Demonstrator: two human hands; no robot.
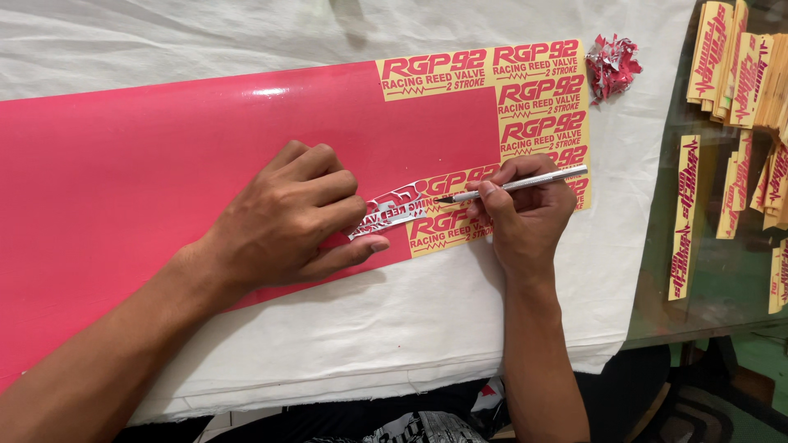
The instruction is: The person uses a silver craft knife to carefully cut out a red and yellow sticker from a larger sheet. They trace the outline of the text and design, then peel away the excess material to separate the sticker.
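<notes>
A large glossy pink vinyl sheet (pixel 164 139) lies across a white cloth. Its right part shows yellow backing with pink cut lettering (pixel 538 98). My left hand (pixel 287 217) rests on the sheet and pinches a peeled strip of pink vinyl waste (pixel 386 215), its pale underside turned up. My right hand (pixel 525 209) holds a slim silver craft knife (pixel 517 184) like a pen. The blade tip points left and sits at the lettering beside the lifted strip.
A crumpled ball of pink vinyl scraps (pixel 611 66) lies at the top right of the cloth (pixel 410 320). Several cut yellow sticker strips (pixel 685 213) lie in piles on a green glass tabletop (pixel 714 287) at the right.
</notes>
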